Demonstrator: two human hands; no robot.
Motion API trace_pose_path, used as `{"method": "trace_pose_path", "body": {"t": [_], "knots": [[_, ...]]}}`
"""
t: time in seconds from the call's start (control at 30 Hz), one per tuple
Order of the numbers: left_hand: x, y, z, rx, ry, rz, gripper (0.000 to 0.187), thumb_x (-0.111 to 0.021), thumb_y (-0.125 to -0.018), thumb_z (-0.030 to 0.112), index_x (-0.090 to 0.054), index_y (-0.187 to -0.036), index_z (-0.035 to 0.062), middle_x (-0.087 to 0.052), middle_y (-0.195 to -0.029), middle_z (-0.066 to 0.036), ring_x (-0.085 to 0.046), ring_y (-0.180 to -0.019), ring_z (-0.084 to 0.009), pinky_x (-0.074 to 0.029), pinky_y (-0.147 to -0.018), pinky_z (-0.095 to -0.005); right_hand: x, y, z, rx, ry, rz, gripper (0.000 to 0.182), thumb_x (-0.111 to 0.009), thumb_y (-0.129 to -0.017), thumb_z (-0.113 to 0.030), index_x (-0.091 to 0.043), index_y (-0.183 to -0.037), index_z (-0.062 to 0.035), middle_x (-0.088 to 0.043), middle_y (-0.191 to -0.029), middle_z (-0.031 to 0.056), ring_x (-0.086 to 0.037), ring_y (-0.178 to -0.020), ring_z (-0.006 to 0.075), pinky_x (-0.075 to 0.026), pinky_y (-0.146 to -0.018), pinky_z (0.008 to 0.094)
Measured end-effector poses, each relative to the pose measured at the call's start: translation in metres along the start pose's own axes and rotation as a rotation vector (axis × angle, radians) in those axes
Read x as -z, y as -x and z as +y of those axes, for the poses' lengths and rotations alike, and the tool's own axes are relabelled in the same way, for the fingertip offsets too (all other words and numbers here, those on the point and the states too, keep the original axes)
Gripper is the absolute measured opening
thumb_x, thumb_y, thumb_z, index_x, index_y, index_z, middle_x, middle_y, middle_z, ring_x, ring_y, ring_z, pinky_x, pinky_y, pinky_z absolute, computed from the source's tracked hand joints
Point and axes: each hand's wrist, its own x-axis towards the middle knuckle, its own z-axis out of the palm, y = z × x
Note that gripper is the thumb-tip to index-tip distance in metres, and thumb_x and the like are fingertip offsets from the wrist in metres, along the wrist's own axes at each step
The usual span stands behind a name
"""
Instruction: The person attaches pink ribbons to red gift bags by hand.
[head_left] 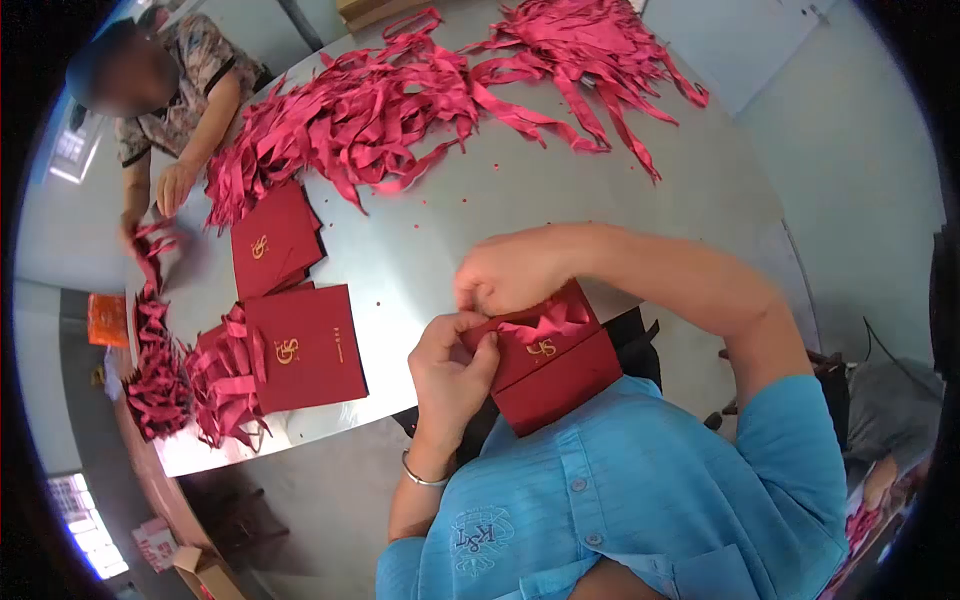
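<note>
Close to my chest is a dark red paper gift bag (560,380) with a gold logo, lying tilted with a crease across it. My left hand (453,372) grips its left edge, thumb on the front face. A pinkish-red ribbon (560,318) runs loosely across the bag near its upper edge. My right hand (515,275) is curled closed at the bag's upper left corner, close to the left fingertips. What its fingers pinch is hidden behind the hand.
Flat red bags (310,350) lie on the table's left side, more bags (270,245) beyond them. Heaps of ribbon (350,120) cover the far side, with another ribbon pile (158,385) at the left edge. A co-worker's hand (175,188) is near ribbons at far left.
</note>
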Motion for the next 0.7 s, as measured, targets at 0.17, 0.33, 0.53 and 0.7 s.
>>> {"method": "trace_pose_path", "body": {"t": [0.17, 0.33, 0.53, 0.7], "knots": [[0.0, 0.003, 0.011, 0.069, -0.064, 0.028, 0.016, -0.073, -0.078, 0.0, -0.065, -0.092, -0.0019, -0.063, -0.083, -0.002, -0.054, -0.064, -0.0059, -0.044, -0.055, -0.0208, 0.015, -0.025, 0.004, -0.111, -0.22, -0.475, 0.04, -0.063, -0.073, -0.002, -0.061, -0.113, 0.0018, -0.069, -0.086, 0.0087, -0.063, -0.072, 0.0152, -0.048, -0.058, 0.0296], [0.006, 0.0, 0.032, 0.275, -0.066, -0.031, 0.017, -0.073, -0.078, 0.0, -0.064, -0.093, -0.0022, -0.063, -0.077, -0.003, -0.054, -0.062, -0.0057, -0.044, -0.055, -0.0197, 0.013, -0.038, 0.014, -0.095, -0.394, -0.552, 0.048, -0.071, -0.068, 0.0, -0.059, -0.114, 0.0026, -0.069, -0.089, 0.0072, -0.062, -0.072, 0.0133, -0.047, -0.054, 0.025], [0.011, -0.004, 0.018, 0.222, 0.076, -0.116, 0.014, -0.067, -0.081, -0.005, -0.06, -0.094, -0.0035, -0.064, -0.073, -0.003, -0.054, -0.056, -0.0027, -0.04, -0.048, -0.0171, 0.006, -0.028, 0.013, -0.153, -0.43, -0.39, 0.048, -0.075, -0.063, 0.003, -0.058, -0.108, 0.0022, -0.069, -0.088, 0.0092, -0.063, -0.071, 0.0154, -0.048, -0.053, 0.0263], [0.013, -0.009, 0.014, 0.254, 0.277, -0.166, 0.014, -0.064, -0.081, -0.009, -0.059, -0.093, -0.0044, -0.064, -0.079, -0.004, -0.057, -0.061, -0.0056, -0.046, -0.053, -0.0181, -0.001, -0.018, 0.011, -0.136, -0.398, -0.199, 0.041, -0.074, -0.062, 0.004, -0.058, -0.1, 0.0012, -0.069, -0.082, 0.0107, -0.063, -0.069, 0.0164, -0.048, -0.053, 0.0283]]}}
